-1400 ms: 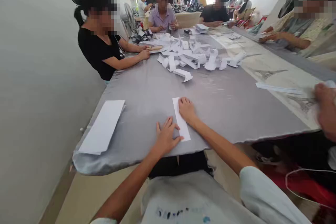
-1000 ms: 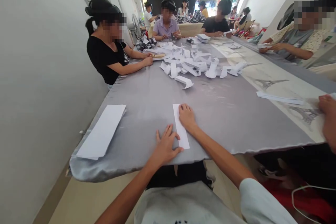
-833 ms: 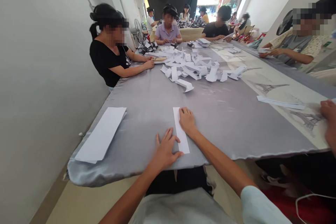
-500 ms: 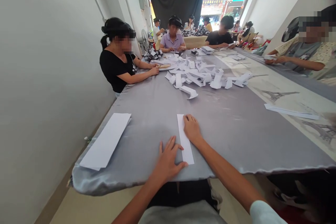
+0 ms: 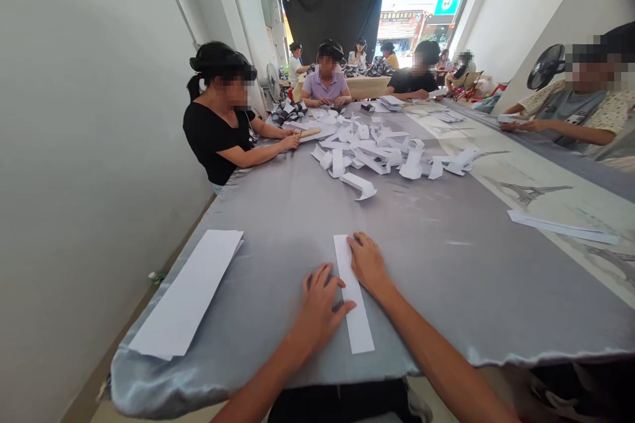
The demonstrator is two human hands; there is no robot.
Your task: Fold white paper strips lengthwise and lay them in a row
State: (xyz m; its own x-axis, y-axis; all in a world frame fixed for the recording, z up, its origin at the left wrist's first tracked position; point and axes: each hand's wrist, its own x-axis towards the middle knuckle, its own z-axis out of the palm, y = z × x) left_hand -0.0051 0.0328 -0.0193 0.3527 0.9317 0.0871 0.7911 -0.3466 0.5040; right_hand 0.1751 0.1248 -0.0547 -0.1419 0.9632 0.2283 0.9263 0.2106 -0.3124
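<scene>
A narrow white paper strip (image 5: 358, 317) lies lengthwise in front of me on the grey tablecloth. My left hand (image 5: 320, 301) rests along its left side, fingers spread, with the thumb and index fingertip over the paper. At the strip's far right edge, my right hand (image 5: 370, 263) has its fingers bent and pressed together against the paper. Whether the strip is folded I cannot tell. To the left lies a stack of wider white paper sheets (image 5: 191, 294), apart from both hands.
A heap of folded white paper pieces (image 5: 367, 145) covers the table's middle. Another folded strip (image 5: 563, 226) lies at right. Co-workers sit around the table: a person in black (image 5: 218, 129) at left, others at the far side and right. The cloth's front edge (image 5: 446, 365) runs close to me.
My view has tilted up a little. More of the strip's near end now shows past my left thumb. The right hand stays by the far end, its fingers slightly less curled.
</scene>
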